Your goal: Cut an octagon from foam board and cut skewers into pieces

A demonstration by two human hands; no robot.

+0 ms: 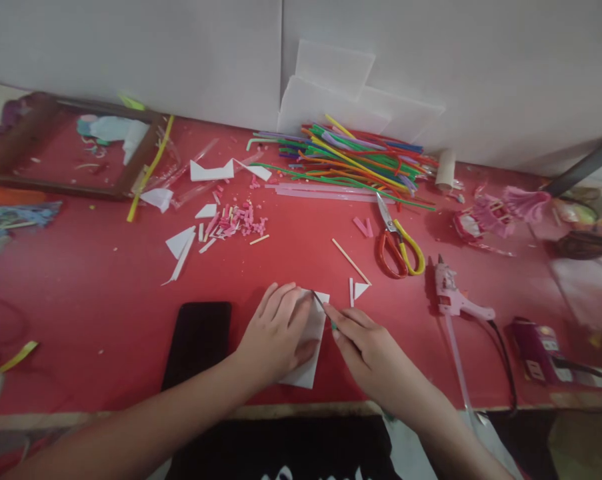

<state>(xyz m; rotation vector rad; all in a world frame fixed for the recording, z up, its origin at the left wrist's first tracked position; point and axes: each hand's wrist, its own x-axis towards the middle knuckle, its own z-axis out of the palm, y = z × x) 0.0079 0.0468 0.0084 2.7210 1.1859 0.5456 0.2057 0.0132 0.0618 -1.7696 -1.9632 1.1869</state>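
Note:
A white piece of paper or card (308, 363) lies flat on the red table near its front edge. My left hand (275, 327) rests on the piece with its fingers stretched out and pressing it down. In my right hand (361, 340) is a craft knife (319, 301), its thin dark blade angled onto the upper part of the white piece and a bit of green showing at the grip. Just right of the piece lie a small white triangle (361, 289) and a narrow white strip (351, 292).
Open scissors (398, 243) and a pink glue gun (453, 293) with its cord lie to the right. A black phone (198, 340) is left of my left hand. Pink and white scraps (235, 220) lie ahead, with colourful pipe cleaners (361, 160) along the wall.

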